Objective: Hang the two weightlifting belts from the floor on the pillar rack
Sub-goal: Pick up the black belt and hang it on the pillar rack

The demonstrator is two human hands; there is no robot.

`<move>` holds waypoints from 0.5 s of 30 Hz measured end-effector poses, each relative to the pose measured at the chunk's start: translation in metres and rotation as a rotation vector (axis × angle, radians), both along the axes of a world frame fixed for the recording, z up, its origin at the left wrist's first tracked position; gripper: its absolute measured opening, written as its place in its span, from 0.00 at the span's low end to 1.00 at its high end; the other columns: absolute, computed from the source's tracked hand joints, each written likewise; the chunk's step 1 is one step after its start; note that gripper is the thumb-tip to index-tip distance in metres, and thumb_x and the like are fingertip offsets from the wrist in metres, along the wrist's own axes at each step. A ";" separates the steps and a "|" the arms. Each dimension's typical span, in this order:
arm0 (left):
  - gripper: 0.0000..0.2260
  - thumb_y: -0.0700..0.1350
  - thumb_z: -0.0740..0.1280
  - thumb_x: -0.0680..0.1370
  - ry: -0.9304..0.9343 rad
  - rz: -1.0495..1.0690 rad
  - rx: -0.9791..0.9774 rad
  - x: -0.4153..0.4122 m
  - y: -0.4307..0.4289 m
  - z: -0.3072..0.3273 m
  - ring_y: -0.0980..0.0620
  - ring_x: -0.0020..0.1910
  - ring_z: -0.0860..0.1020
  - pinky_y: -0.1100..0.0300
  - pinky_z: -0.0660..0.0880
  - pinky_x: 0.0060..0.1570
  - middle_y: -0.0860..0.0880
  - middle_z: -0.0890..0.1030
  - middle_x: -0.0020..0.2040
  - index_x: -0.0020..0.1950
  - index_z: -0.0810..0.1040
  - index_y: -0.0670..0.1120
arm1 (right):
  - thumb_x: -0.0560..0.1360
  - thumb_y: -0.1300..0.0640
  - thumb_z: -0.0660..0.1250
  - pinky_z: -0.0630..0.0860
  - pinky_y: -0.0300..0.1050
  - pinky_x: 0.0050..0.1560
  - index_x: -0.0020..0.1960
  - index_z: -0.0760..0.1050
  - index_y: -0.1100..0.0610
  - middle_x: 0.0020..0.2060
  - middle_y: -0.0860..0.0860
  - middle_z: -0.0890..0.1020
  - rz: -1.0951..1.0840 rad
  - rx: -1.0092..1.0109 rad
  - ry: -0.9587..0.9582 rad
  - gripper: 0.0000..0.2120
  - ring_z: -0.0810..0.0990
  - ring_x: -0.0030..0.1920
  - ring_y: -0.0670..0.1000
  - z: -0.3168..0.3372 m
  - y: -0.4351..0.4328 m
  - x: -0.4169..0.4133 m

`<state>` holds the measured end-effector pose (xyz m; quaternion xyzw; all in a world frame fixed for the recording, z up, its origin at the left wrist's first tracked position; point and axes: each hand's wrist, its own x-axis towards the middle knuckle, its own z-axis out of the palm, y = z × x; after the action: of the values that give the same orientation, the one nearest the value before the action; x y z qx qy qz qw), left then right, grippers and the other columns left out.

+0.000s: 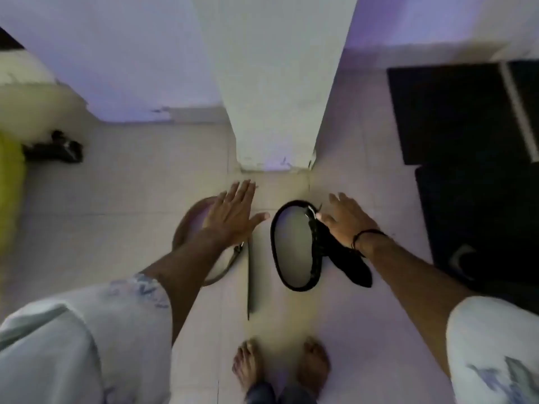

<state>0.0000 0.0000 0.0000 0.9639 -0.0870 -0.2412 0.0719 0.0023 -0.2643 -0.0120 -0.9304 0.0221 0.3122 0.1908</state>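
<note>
Pale floor tiles before the pillar [274, 83] carry both belts: the brown belt [186, 225] under the spread, empty left hand [230, 217], the black belt [294, 246] just left of the open, empty right hand [347, 223].

Two belts side by side on the floor [116, 185] before the pillar [274, 97] base: looped belt [182, 228] left, curled belt [294, 282] right. Left hand [230, 217] above the former, right hand [347, 223] over the latter's right edge. Bare feet [281, 365] nearer, mat [466, 126] along the floor's right edge.
</note>
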 end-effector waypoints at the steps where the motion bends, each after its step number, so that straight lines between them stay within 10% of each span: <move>1: 0.37 0.64 0.50 0.82 0.034 0.000 -0.011 -0.003 -0.002 -0.033 0.46 0.82 0.44 0.48 0.47 0.80 0.46 0.44 0.84 0.82 0.42 0.44 | 0.80 0.41 0.56 0.63 0.56 0.72 0.77 0.56 0.55 0.77 0.57 0.61 -0.006 0.003 -0.004 0.31 0.59 0.77 0.60 -0.036 0.001 -0.007; 8: 0.34 0.61 0.52 0.83 0.067 0.094 -0.091 -0.026 0.016 -0.222 0.46 0.82 0.48 0.49 0.51 0.79 0.45 0.49 0.83 0.82 0.47 0.44 | 0.76 0.45 0.67 0.77 0.56 0.57 0.68 0.70 0.61 0.62 0.62 0.76 -0.180 -0.145 -0.107 0.27 0.77 0.60 0.65 -0.225 0.019 -0.009; 15: 0.28 0.59 0.57 0.83 0.004 0.362 -0.304 -0.033 0.008 -0.226 0.43 0.73 0.70 0.47 0.67 0.70 0.44 0.68 0.78 0.80 0.61 0.46 | 0.71 0.60 0.70 0.79 0.55 0.52 0.55 0.78 0.63 0.53 0.63 0.82 -0.443 -0.027 -0.184 0.13 0.80 0.55 0.65 -0.245 0.040 -0.006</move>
<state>-0.0333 0.0083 -0.2264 0.9414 0.0518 -0.2104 0.2586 -0.0039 -0.2248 -0.2567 -0.9298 0.2122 0.1762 0.2436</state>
